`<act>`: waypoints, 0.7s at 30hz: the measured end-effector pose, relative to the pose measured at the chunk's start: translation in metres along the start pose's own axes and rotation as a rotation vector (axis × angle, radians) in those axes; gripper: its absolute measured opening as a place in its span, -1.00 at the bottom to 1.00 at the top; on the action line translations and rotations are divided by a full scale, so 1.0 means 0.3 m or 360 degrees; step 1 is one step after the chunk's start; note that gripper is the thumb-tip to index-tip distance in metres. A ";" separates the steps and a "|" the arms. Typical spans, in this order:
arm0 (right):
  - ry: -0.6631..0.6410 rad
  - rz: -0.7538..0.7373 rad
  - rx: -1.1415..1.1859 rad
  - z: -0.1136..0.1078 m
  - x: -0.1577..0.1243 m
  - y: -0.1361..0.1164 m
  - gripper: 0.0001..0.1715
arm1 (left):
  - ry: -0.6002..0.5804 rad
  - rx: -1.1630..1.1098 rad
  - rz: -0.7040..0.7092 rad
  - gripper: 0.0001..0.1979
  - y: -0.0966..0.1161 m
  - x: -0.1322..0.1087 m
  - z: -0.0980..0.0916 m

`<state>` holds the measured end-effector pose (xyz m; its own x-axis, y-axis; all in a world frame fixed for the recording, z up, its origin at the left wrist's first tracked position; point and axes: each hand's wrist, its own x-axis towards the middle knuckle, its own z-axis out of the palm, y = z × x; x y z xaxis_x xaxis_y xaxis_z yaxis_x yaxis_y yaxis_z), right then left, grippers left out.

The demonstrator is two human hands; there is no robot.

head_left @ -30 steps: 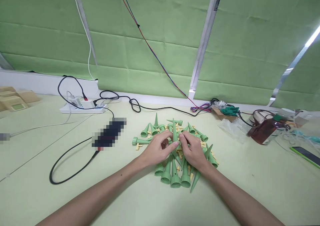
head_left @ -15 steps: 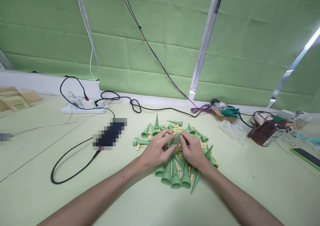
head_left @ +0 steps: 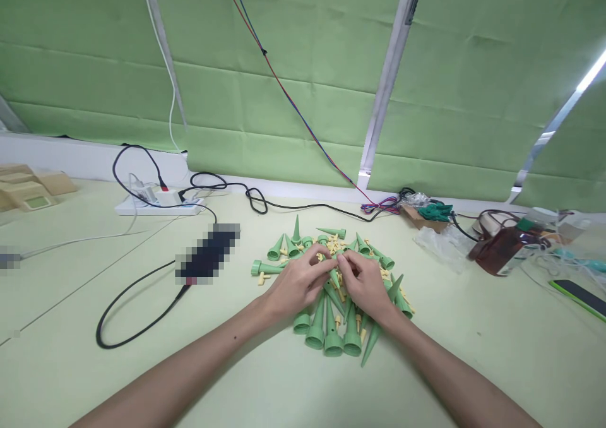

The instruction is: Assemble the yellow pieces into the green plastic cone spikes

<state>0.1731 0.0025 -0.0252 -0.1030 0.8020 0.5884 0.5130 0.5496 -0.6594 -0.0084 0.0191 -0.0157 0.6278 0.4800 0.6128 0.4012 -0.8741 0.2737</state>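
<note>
My left hand and my right hand meet over a pile of green plastic plant-watering spikes and small yellow valves. Between their fingertips is one green spike, pinched by both hands, its narrow part slanting downward; the fingers cover its upper end. Closest to me, several hollow cone spikes lie with their round open ends my way. Yellow valves are heaped behind my fingers, and a single yellow valve lies at the left edge of the pile. My hands hide the pile's middle.
Left of the pile, a blurred dark device is joined to a black cable. A white power strip stands near the wall. To the right are a plastic bag, a brown bottle and a green-edged phone.
The spike between my hands has turned from pointing up and right to slanting down. My left fingertips have closed in toward my right ones. The pile looks the same.
</note>
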 end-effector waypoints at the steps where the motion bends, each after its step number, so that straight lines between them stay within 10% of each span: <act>1: -0.0012 0.0038 0.0023 0.001 0.001 0.001 -0.60 | -0.0001 0.0024 0.0015 -0.64 0.000 -0.001 0.001; 21: 0.0067 0.0180 0.0295 -0.005 -0.001 -0.024 -0.59 | 0.0267 -0.0136 -0.0496 -0.86 0.028 0.021 -0.011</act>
<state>0.1708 -0.0020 -0.0199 -0.0158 0.8527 0.5221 0.3536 0.4932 -0.7948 -0.0032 0.0145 -0.0072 0.3630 0.7119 0.6012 0.4947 -0.6940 0.5231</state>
